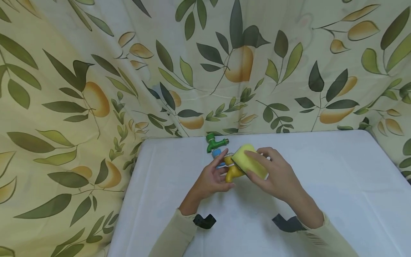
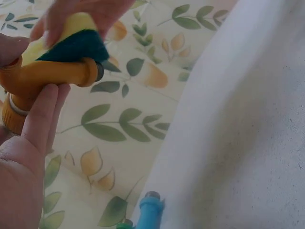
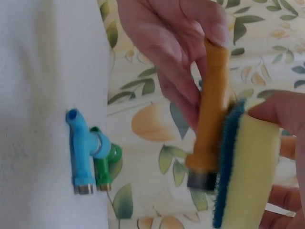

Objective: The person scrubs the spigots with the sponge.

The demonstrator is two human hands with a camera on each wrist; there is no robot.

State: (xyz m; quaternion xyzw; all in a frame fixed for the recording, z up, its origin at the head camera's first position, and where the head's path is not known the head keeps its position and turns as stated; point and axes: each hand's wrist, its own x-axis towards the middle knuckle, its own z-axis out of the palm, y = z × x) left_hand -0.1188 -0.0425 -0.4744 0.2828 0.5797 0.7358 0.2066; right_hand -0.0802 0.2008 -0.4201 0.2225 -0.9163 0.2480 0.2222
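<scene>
My left hand [image 1: 208, 181] grips a yellow plastic tap [image 1: 233, 173] above the white table, its thumb and fingers around the tap's body. The right hand [image 1: 282, 175] holds a sponge [image 1: 252, 163], yellow foam with a dark green scouring side. In the right wrist view, that scouring side of the sponge [image 3: 250, 167] lies along the yellow tap [image 3: 213, 107]. Seen from the left wrist, the tap's threaded end [image 2: 100, 71] points away from the left palm, and the sponge [image 2: 78, 46] sits just behind the spout.
Beyond the left hand, a blue tap [image 1: 217, 152] and a green tap [image 1: 216, 143] lie close together near the table's back edge. A leaf-and-fruit patterned curtain [image 1: 199, 103] hangs behind and to the left of the white tabletop [image 1: 337, 171].
</scene>
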